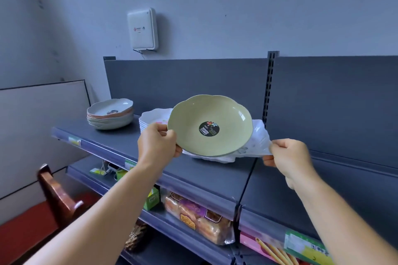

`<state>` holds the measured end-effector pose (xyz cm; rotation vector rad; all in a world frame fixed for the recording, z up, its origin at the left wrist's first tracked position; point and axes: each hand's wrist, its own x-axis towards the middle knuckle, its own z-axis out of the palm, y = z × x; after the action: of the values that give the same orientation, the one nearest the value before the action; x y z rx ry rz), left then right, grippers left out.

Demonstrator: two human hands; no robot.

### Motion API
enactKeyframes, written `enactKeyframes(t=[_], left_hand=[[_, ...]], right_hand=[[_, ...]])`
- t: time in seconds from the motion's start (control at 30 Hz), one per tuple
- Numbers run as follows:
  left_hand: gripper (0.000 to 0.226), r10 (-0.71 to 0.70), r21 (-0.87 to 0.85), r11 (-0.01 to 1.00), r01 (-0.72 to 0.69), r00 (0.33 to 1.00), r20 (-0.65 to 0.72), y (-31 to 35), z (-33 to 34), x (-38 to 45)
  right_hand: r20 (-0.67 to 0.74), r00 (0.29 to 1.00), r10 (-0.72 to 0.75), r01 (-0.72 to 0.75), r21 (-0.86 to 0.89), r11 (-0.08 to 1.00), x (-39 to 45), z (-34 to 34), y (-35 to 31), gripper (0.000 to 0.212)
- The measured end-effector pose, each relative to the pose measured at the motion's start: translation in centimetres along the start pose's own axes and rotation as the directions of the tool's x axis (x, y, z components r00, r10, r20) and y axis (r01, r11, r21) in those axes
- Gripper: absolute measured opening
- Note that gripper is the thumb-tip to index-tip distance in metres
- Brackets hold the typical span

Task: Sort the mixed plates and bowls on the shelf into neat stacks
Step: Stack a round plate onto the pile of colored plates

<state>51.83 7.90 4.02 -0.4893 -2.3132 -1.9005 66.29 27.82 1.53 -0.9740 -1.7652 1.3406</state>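
Your left hand (158, 143) pinches the left rim of the green plate (210, 125), thumb on top, fingers curled under. Plate is at frame centre, tilted toward you, raised above the top shelf (120, 146). Round black sticker (209, 128) sits in its well.

Your right hand (287, 153), right of centre, pinches the edge of a white plate (257, 146) with a faint print. That white plate lies under the green one and sticks out to its right; it's on top of a low white stack (215, 159) resting on the shelf. Can't tell how many are in that stack, the green plate hides most of it.

Behind your left hand, just left of the green plate: a stack of white scalloped plates (154, 117) on the same shelf, partly covered by the green rim.

Further left, toward the shelf's left end: a stack of shallow bowls (110, 114), white on top, pink and pale green layers below. It stands apart from the white scalloped plates.

Lower shelf, bottom centre of frame: bagged bread (200, 217), a green box (153, 199) to its left, a pink snack pack (265, 247) at lower right.

White wall box (142, 28) in the upper left, above the shelf's back panel. Wooden chair (57, 193) at lower left.
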Motion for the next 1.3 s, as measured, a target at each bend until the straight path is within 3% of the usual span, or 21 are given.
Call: enactKeyframes(t=[0.27, 0.63, 0.83, 1.07, 1.3], left_hand=[[0.029, -0.022, -0.028, 0.999, 0.021, 0.999, -0.038, -0.9, 1.3, 7.4], [0.024, -0.051, 0.03, 0.998, 0.051, 0.999, -0.01, -3.6, 2.8, 10.6], [0.025, -0.056, 0.035, 0.998, 0.055, 0.998, 0.023, -4.4, 2.4, 11.1], [0.023, -0.037, 0.0, 0.999, 0.037, 0.997, 0.065, -5.2, -0.2, 12.3], [0.033, 0.019, -0.02, 1.0, -0.018, 0.999, 0.048, -7.4, -7.0, 15.5]], right_hand=[[0.015, 0.999, 0.036, -0.035, -0.037, 0.999, 6.1, 5.7, 0.2, 0.015], [0.153, 0.988, 0.029, 0.033, -0.386, 0.922, 6.9, 9.1, 1.7, 0.029], [0.141, 0.989, -0.053, 0.122, -0.548, 0.828, 6.1, 9.2, 0.7, 0.035], [0.172, 0.947, -0.272, 0.314, -0.301, 0.901, 3.1, 12.3, -3.1, 0.033], [0.143, 0.939, -0.314, 0.336, -0.175, 0.926, 0.5, 19.7, -5.7, 0.026]])
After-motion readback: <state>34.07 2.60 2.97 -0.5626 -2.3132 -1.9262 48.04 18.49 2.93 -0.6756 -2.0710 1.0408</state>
